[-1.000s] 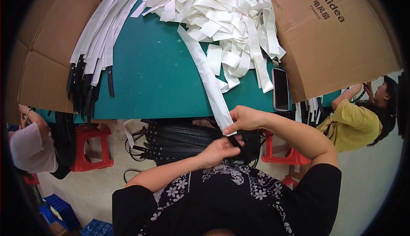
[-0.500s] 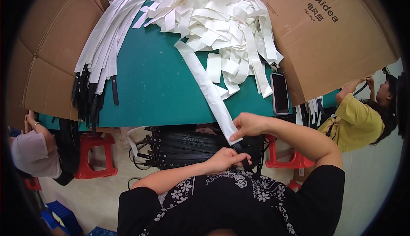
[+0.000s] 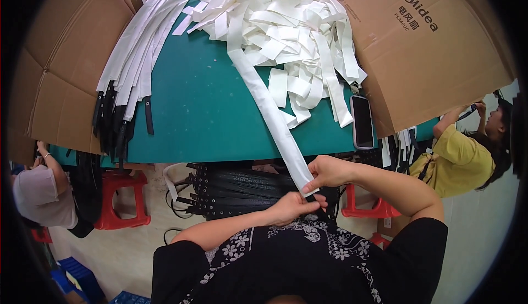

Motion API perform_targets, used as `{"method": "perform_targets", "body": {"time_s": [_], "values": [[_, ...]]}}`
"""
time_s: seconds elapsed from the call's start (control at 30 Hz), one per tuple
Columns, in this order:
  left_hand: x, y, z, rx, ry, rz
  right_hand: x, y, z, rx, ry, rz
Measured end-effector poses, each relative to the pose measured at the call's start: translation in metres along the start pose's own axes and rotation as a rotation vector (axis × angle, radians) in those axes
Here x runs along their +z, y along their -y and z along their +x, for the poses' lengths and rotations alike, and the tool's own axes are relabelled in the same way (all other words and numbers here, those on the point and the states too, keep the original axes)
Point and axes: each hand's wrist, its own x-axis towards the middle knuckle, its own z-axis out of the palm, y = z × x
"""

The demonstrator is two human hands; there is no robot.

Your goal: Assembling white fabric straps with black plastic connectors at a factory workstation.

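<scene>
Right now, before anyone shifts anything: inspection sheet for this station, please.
Surface: green tabletop, small pale specks on it.
Job's things: white strip slanting from table to hands; white heap beyond; black-ended strips laid at left.
Clutter: phone at the table's right edge.
Hands: right hand pinches the strip's near end; left hand just below, its grip partly hidden.
Cables: none certain; thin dark loop beside the black straps, kind unclear.
Surroundings: cardboard panels both sides, red stools, co-workers left and right.
</scene>
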Motion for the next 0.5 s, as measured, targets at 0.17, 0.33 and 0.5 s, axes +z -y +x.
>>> {"method": "perform_targets", "body": {"time_s": [0.17, 0.33, 0.5], "values": [[0.006, -0.002, 0.001, -0.181, 0.021, 0.094, 0.009, -0.010, -0.008, 0.039, 0.128, -0.107], [0.000, 0.018, 0.004, -0.195, 0.142, 0.287, 0.014, -0.015, -0.006, 0.011, -0.045, 0.174], [0.002, 0.007, 0.005, -0.227, -0.072, -0.047, 0.011, -0.013, -0.012, 0.039, 0.124, 0.016]]}}
